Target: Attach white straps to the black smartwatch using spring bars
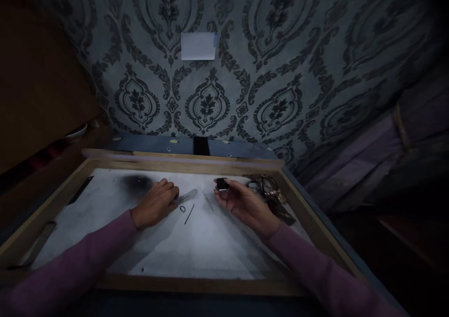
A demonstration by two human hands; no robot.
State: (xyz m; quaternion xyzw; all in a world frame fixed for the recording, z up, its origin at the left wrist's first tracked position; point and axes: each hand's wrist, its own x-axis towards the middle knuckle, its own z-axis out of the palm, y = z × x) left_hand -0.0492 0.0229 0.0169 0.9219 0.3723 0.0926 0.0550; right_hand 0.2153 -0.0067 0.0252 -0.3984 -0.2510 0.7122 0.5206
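My right hand (247,208) is closed on a small watch case (222,184) with a dark square face, raised above the white tray floor (210,247). To its left, my left hand (157,203) curls its fingers over one end of a pale watch strap (188,196) with a row of holes. Between the hands lies a slim metallic tool (208,202), like a small screwdriver. Nearer me are a thin dark stick (189,214) and a small dark loop (182,209). The watch case and the strap are apart.
A wooden rim (182,163) surrounds the tray. Several watches or straps (270,188) lie heaped at its right. A dark flat strip (80,190) and a bent dark-edged piece (38,247) lie at left. Behind the rim is a black object (201,146); a white card (198,46) hangs on patterned wallpaper.
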